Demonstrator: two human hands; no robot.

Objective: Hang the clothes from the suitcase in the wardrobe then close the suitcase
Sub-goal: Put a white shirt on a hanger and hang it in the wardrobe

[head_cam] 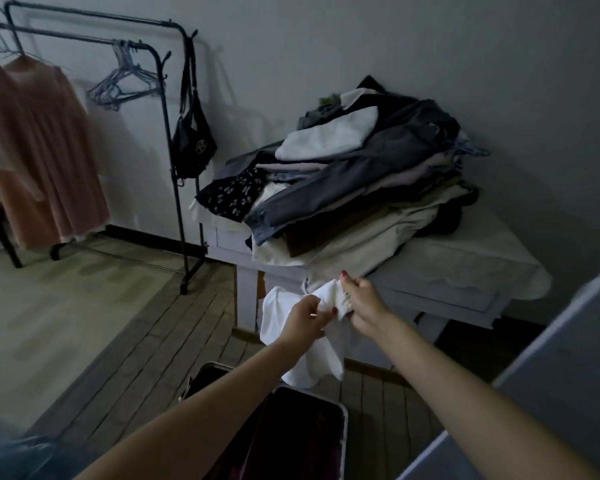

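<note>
A white garment (pixel 317 355) hangs in the air above the open dark suitcase (pixel 305 431) at the bottom centre. My left hand (pixel 305 322) and my right hand (pixel 362 304) both grip its upper edge, close together. The black clothes rack (pixel 168 129) stands at the left, with pink garments (pixel 39 150) hanging on it and a bunch of empty hangers (pixel 125 83) on the front rail.
A white table (pixel 465 271) against the wall carries a tall pile of folded clothes (pixel 361 174). A black bag (pixel 193 140) hangs from the rack's end post. A pale rug (pixel 49 306) covers the wooden floor at left. A white panel (pixel 551 393) stands at the right.
</note>
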